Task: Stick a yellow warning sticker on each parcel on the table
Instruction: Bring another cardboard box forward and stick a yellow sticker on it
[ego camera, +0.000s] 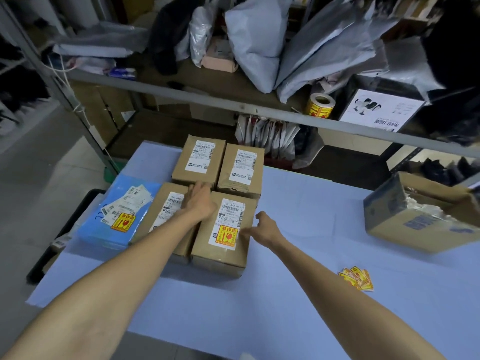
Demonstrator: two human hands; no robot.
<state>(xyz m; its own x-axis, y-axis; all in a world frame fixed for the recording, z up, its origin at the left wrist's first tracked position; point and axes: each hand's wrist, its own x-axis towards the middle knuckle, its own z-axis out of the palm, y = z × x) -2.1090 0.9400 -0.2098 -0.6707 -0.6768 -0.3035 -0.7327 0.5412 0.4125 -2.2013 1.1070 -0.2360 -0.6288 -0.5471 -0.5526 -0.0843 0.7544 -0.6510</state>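
Observation:
Several brown cardboard parcels stand close together on the pale blue table (298,320). The near right parcel (223,252) bears a yellow warning sticker (226,234) on its white label. My right hand (263,228) hovers at that parcel's right edge, fingers spread, a fingertip close to the sticker. My left hand (199,201) lies flat on the near left parcel (166,203), covering part of its label. The two far parcels (198,159) (242,168) show only white shipping labels. A blue flat parcel (119,211) at the left carries a yellow sticker (120,222). Loose yellow stickers (357,278) lie at the right.
An open blue-printed carton (420,216) sits at the table's right. A metal shelf rail (233,105) runs behind, with a roll of yellow stickers (320,105), grey mailer bags (254,40) and a white box (381,110) on it. A black tray (62,229) pokes out at the left edge.

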